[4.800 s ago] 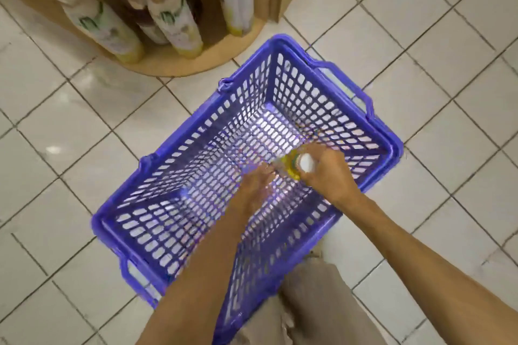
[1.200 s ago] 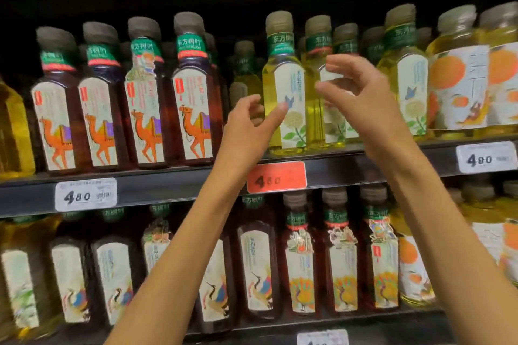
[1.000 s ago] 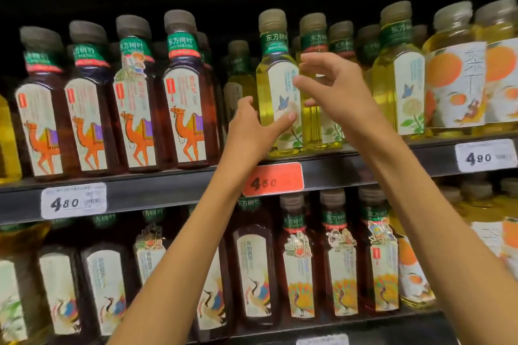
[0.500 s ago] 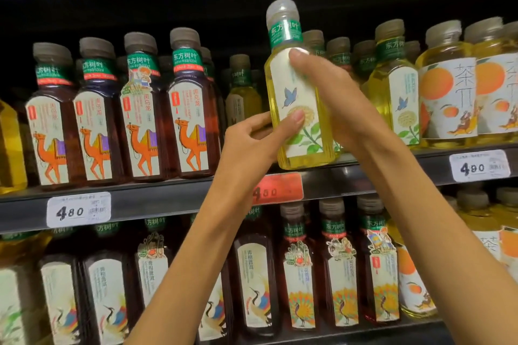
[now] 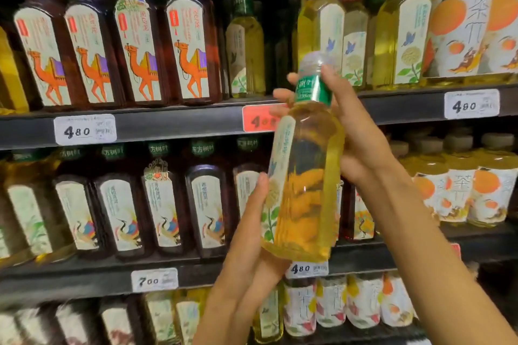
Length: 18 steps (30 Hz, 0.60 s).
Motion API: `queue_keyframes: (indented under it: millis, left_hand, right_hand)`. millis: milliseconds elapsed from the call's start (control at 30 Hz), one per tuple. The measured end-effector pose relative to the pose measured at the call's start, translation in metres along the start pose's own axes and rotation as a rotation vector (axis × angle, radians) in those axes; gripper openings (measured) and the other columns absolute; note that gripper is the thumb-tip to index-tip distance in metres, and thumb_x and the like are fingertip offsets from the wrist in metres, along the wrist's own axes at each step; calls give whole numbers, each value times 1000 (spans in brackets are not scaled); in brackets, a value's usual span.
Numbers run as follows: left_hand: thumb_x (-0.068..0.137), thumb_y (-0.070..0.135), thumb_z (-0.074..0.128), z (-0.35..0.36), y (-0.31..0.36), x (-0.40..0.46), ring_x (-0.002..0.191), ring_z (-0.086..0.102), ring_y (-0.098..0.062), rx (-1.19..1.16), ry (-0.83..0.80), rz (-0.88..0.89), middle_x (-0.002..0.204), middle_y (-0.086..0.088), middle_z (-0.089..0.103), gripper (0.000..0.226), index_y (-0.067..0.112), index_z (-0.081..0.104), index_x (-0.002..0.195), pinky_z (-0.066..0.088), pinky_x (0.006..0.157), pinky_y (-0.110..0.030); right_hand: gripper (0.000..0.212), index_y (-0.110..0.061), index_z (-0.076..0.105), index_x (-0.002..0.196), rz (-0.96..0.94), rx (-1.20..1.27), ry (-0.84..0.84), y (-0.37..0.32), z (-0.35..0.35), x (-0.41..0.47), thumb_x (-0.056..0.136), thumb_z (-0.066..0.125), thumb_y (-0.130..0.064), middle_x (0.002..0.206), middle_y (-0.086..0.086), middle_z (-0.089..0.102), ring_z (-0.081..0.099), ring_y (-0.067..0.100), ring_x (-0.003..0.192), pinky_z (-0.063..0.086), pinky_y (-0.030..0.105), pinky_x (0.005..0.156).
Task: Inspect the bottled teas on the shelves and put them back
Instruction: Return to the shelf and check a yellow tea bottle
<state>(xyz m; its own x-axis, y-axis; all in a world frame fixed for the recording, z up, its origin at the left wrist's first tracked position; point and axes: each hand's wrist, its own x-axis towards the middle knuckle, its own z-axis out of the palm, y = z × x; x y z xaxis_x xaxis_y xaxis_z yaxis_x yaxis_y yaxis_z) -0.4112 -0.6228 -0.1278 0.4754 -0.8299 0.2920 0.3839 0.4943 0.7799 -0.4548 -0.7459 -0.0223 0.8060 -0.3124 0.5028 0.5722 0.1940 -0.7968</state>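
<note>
I hold a yellow bottled tea off the shelf, in front of the racks, tilted slightly with its narrow side toward me. It has a pale cap, a green neck band and a white flower label along its left edge. My left hand cups its base and lower left side. My right hand wraps the neck and upper body from the right. On the upper shelf behind it, a gap shows among the matching yellow bottles.
Dark brown tea bottles with camel labels fill the upper shelf's left. Orange-label bottles stand at far right. The middle shelf carries dark crane-label bottles. White and red price tags line the shelf edges.
The yellow bottle came off the upper shelf and moved down toward me, turning its side to me. My left hand shifted under its base. The view moved closer and lower.
</note>
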Motion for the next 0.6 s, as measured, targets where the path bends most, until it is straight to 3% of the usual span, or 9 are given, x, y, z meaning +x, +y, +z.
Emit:
queue_keyframes:
  millis: [133,233,333,433,500,567,600]
  left_hand:
    - [84,59,46,-15,-28,-21,104,67,-27,1,64,-63,119,-16,67,61,14,69,116,57,84,-41]
    - [73,57,49,-24,-33,-30,94,71,-25,97,210,-30,109,-16,71,55,18,76,101,56,83,-40]
    - [67,64,49,-23,-41,-43,81,73,-24,117,273,-43,94,-12,75,58,20,78,92,61,72,-39]
    - [66,63,50,-18,-51,-54,91,72,-25,9,262,-104,102,-9,74,55,26,77,95,61,71,-38]
    - [67,62,50,-14,-56,-60,84,72,-32,-49,259,-168,104,-14,73,61,20,75,103,59,60,-38]
    - [70,63,48,-12,-56,-63,74,70,-35,-72,243,-218,102,-20,71,68,14,71,112,58,55,-42]
    - [73,63,45,-14,-56,-65,78,71,-34,-60,235,-220,104,-18,71,67,15,71,113,58,61,-44]
  right_hand:
    - [30,-13,73,88,9,-136,18,19,-2,-18,95,52,-33,78,8,73,72,17,70,57,26,64]
    - [24,-9,65,106,-36,-238,63,32,-2,-33,95,57,-29,85,5,73,72,16,75,56,26,63]
    - [22,-14,62,108,-25,-305,53,42,-3,-42,92,61,-29,84,0,73,72,18,79,57,27,67]
    - [30,-12,56,111,90,-90,-42,48,-4,-44,90,57,-34,82,4,70,70,21,74,58,32,68]
    - [36,-11,52,114,181,111,-85,53,-3,-46,88,53,-36,79,8,67,66,21,67,56,32,65]
    - [33,-11,50,113,168,140,-86,59,-3,-48,92,51,-35,75,5,63,63,19,62,53,31,63]
    - [30,-11,49,112,139,116,-77,60,-4,-49,94,50,-34,74,4,62,61,18,60,51,32,62]
